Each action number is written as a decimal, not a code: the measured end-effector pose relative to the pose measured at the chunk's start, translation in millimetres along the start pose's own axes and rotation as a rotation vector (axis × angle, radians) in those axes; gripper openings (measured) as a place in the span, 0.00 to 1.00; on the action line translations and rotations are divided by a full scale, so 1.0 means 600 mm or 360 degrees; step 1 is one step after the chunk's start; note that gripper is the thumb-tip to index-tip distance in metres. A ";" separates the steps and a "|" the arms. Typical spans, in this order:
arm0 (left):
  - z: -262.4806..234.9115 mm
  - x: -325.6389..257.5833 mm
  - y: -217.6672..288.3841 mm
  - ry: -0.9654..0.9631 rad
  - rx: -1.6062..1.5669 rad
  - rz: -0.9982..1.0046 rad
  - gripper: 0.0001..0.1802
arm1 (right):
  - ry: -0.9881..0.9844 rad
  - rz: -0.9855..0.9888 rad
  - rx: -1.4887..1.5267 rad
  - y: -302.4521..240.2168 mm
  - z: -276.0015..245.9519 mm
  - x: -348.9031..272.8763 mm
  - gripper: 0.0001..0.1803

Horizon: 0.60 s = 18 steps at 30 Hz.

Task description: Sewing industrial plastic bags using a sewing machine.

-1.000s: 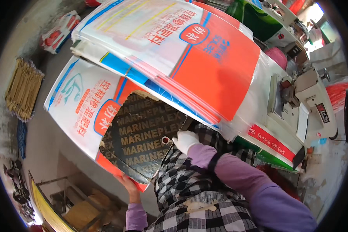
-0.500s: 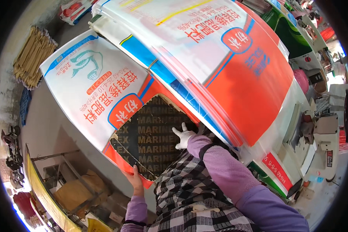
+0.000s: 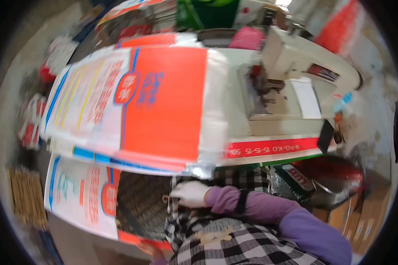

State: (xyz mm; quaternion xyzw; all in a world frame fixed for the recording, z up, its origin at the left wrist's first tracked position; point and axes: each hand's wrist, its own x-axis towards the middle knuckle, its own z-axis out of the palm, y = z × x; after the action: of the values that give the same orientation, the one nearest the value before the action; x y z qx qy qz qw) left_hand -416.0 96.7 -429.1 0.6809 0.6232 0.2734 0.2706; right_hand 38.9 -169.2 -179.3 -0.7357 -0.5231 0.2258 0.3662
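Note:
My left hand (image 3: 152, 250), bare and blurred, is closed on the near red edge of a white-and-red printed sack (image 3: 77, 194). A dark board (image 3: 141, 203) with rough, worn edges lies over the sack's red end. My right hand (image 3: 191, 194), in a white glove, is at the board's right end, against my black-and-white checked apron (image 3: 247, 240). Its fingers point left, but blur hides whether they grip anything. Just beyond, a stack of similar printed sacks (image 3: 168, 101) lies on the work table, overhanging the board's far edge.
A pale sewing machine (image 3: 311, 62) stands right of the stack, with a white slip (image 3: 306, 98) on its bed. A dark green packet (image 3: 294, 182) and cardboard boxes (image 3: 362, 225) are at the right. Bundled brown sacks (image 3: 27, 196) lie at far left.
My view has swung toward the right, bringing the sewing machine into full sight. The right hand's spread fingers have drawn together near the apron. The left hand stays at the sack's edge.

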 end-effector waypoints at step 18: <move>-0.047 -0.175 0.265 -0.0177 -0.0420 0.0093 0.30 | -0.1201 0.0180 -0.0879 -0.094 0.261 0.154 0.51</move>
State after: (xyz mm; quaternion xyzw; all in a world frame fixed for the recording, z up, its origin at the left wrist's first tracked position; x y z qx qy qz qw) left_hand -332.5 -19.2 -300.3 0.6714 0.5459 0.3224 0.3838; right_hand -74.8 -24.9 -229.8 -0.6996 -0.6191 0.3494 -0.0718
